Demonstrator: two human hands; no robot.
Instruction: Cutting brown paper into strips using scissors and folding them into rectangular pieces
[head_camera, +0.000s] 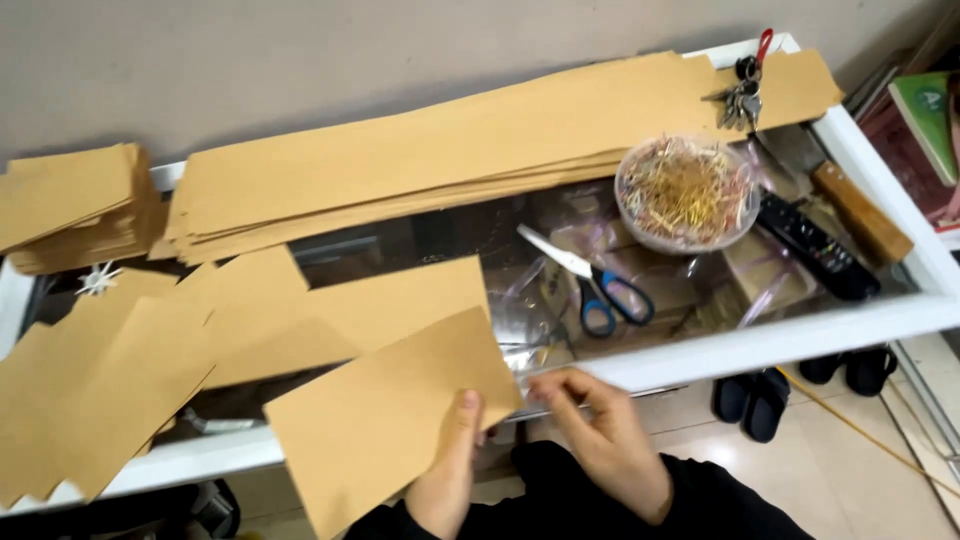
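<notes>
Two hands at the near edge, dark sleeves below. Left hand (445, 470) holds a brown paper sheet (385, 420) by its near right edge, thumb on top, fingers under; grip closed on the paper. Sheet is tilted, its far corner over the desk (760, 345) edge. Right hand (600, 430) sits just beside the sheet's right corner, fingers curled loosely, fingertips close to the paper; cannot tell whether they touch it. Right grip part open, nothing clearly in it.

Desk is a white-framed glass-top case. On its left, loose cut brown sheets (150, 370) overlap each other, some hanging past the near rim. One small white star-shaped item (97, 279) lies at the far left.

Mid desk, on the glass: scissors (590, 285) with blue handles, blades shut, pointing far left. Right of them a clear round bowl (688, 190) full of thin gold and pink strips. Black remote control (815, 245) lies right of the bowl, a wooden block (862, 212) beyond it.

Far side along the wall: long stack of brown paper strips (440, 150) running the desk's length, a shorter pile of brown paper (75, 205) at far left. Bunch of keys (742, 95) with a red tag rests on the strips' right end.

Floor, right: dark slippers (755, 400), tiled.
</notes>
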